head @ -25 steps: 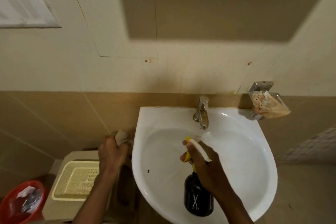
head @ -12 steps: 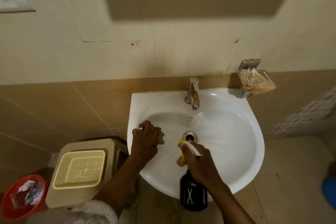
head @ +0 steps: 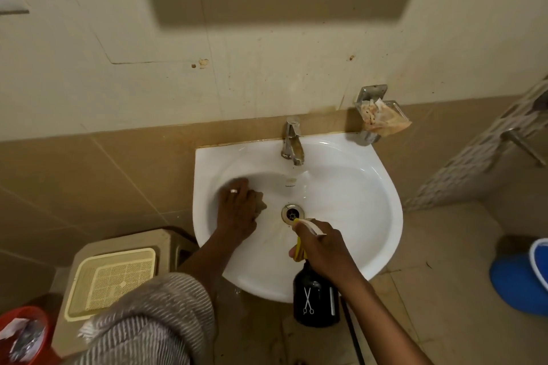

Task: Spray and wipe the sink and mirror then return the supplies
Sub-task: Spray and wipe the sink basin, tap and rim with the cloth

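Head view: the left hand lies flat in the left of the sink, fingers pressed over a small wad of cloth — soft, wet, best pinned under the palm. The right hand is closed round the neck of the dark spray bottle at the near rim, nozzle toward the drain. The bottle looks rigid and probably slick when wet — grip it at the neck. No mirror in view.
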